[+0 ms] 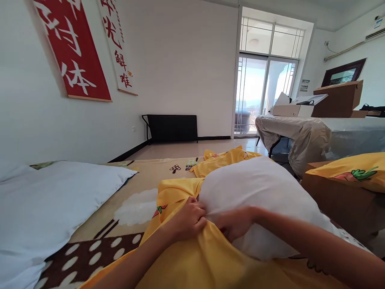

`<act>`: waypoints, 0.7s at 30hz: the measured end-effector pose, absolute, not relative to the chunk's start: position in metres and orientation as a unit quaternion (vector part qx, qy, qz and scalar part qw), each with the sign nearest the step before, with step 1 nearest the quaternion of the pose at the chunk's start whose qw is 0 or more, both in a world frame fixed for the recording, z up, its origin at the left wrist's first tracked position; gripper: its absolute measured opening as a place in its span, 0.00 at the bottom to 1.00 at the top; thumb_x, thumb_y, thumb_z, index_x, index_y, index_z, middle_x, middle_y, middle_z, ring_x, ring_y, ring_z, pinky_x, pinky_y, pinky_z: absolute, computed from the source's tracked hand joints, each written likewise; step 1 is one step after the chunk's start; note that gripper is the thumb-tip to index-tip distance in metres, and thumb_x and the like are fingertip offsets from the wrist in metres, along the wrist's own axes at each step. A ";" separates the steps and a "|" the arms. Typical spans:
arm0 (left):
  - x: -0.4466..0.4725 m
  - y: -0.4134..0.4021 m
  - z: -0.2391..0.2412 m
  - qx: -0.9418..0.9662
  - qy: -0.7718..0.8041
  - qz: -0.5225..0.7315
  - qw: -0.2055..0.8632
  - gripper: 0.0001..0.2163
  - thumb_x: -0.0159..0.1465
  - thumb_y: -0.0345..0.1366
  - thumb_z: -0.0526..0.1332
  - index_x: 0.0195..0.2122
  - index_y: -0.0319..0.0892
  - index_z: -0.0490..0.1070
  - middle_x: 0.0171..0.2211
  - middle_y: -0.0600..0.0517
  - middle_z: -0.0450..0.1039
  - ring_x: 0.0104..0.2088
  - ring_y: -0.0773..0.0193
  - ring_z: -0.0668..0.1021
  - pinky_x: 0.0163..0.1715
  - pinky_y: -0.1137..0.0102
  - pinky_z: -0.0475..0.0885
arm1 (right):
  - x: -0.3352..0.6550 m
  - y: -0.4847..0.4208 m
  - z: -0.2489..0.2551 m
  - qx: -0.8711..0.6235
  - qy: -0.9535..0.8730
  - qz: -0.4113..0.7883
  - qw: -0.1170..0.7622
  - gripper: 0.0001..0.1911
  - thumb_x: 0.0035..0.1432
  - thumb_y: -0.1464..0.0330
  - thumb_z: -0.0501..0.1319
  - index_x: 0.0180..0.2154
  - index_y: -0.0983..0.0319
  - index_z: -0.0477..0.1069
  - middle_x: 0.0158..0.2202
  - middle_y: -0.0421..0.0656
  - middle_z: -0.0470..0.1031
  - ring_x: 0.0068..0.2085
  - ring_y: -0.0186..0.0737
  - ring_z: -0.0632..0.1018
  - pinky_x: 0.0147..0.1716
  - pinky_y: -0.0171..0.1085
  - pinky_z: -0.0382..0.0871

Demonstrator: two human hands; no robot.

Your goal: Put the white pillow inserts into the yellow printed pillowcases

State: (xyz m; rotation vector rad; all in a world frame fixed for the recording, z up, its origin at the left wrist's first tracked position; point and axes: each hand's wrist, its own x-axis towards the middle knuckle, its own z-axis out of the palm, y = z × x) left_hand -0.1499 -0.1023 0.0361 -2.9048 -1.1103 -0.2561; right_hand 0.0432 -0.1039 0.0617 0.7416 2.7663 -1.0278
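Yellow fabric with carrot prints, which looks like a pillowcase [192,263], lies bunched in front of me. My left hand [191,218] is closed on a fold of it, near the corner of a white pillow [258,184]. Against that same pillow corner, my right hand [233,222] has its fingers curled down at the yellow cloth's edge; its fingertips are partly hidden. The pillow lies flat, mostly outside the cloth, and more yellow cloth [225,158] shows behind it.
A second white pillow [66,200] lies at the left on a patterned blanket [144,172]. To the right, a yellow pillow [355,172] rests on a cardboard box [337,204]. Behind stand a plastic-covered table [297,132] with boxes and a black folded frame [173,128] against the wall.
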 end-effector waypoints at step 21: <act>-0.150 -0.110 0.048 -0.855 -0.475 -0.125 0.166 0.10 0.60 0.31 0.50 0.37 0.39 0.69 0.40 0.43 0.72 0.43 0.53 0.72 0.47 0.56 0.64 | 0.065 -0.032 0.066 0.491 0.865 0.076 -0.064 0.20 0.63 0.56 0.51 0.47 0.62 0.69 0.42 0.52 0.78 0.43 0.49 0.77 0.48 0.45 0.60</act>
